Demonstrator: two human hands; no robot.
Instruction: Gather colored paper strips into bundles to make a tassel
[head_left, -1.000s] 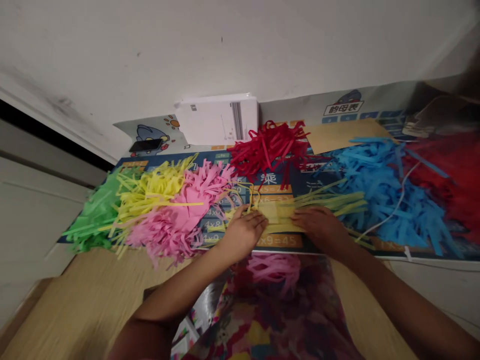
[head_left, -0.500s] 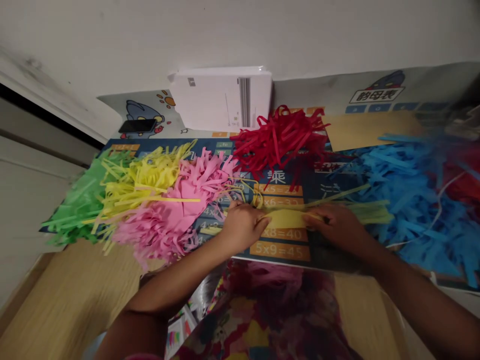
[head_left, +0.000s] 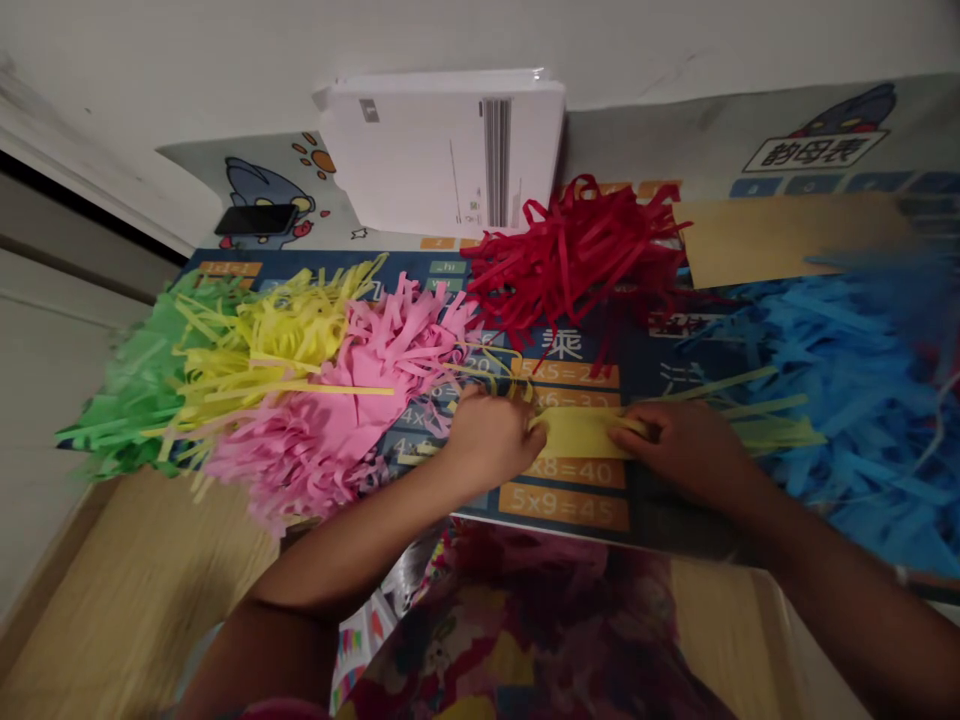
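Note:
Between my two hands a strip of yellow fringed tissue paper (head_left: 581,432) is stretched sideways, low over the table's front. My left hand (head_left: 491,435) is closed on its left end, thumb pressed against the fingers. My right hand (head_left: 679,445) pinches the other end; yellow fringe sticks out beyond it to the right. Thin yellow strands curl up above my left hand. Close by on the left lies pink fringed paper (head_left: 352,410), and further up a red fringed bundle (head_left: 577,265). Blue fringed paper (head_left: 862,390) spreads out beyond my right hand.
Yellow fringe (head_left: 292,325) and green fringe (head_left: 154,370) lie at the far left. A white box (head_left: 442,155) leans against the wall, with a black phone (head_left: 256,220) to its left. A tan sheet (head_left: 787,235) lies at the back right. Printed charts (head_left: 562,508) cover the table.
The view has shifted a little, so the box and wall sit higher. Both hands keep hold of the yellow paper, whose middle now looks flatter.

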